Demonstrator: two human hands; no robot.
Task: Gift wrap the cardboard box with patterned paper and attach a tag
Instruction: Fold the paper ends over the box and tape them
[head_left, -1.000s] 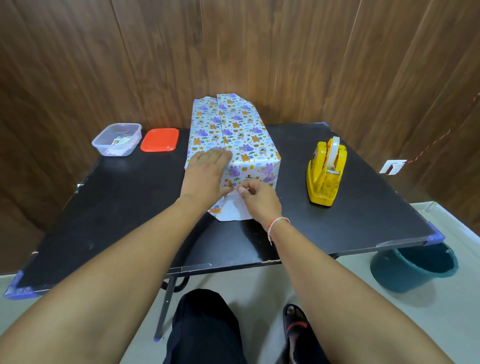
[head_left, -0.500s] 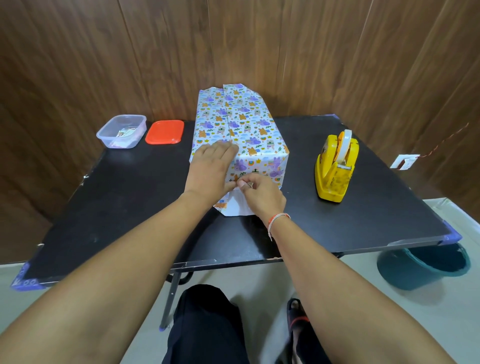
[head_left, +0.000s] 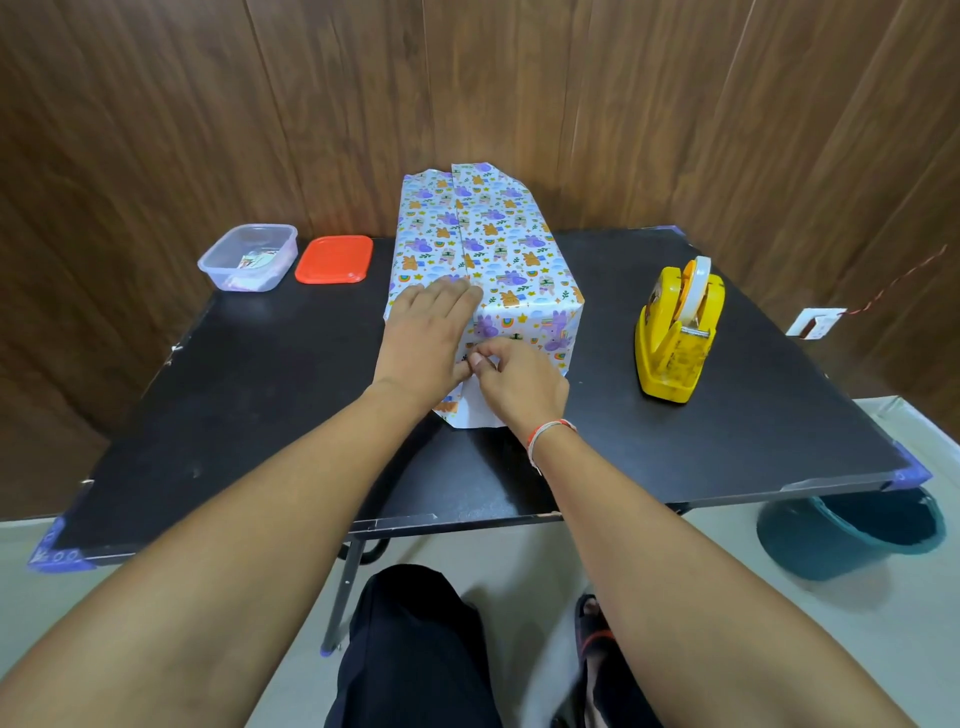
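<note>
A box wrapped in patterned paper (head_left: 498, 249) with purple and orange animals stands in the middle of the black table (head_left: 260, 405). Its far end flaps stick up unfolded. My left hand (head_left: 426, 338) lies flat on the near top edge of the box, fingers straight, pressing the paper down. My right hand (head_left: 519, 379) is at the near end face, its fingertips pinching the paper flap (head_left: 475, 413), whose white underside spreads onto the table below.
A yellow tape dispenser (head_left: 678, 338) stands to the right of the box. At the back left sit a clear plastic container (head_left: 248, 257) with small items and its red lid (head_left: 335, 260). A teal bucket (head_left: 852, 530) is on the floor at the right.
My right hand's fingertips have moved up the near end face towards my left thumb. The left hand stays pressed on the box top.
</note>
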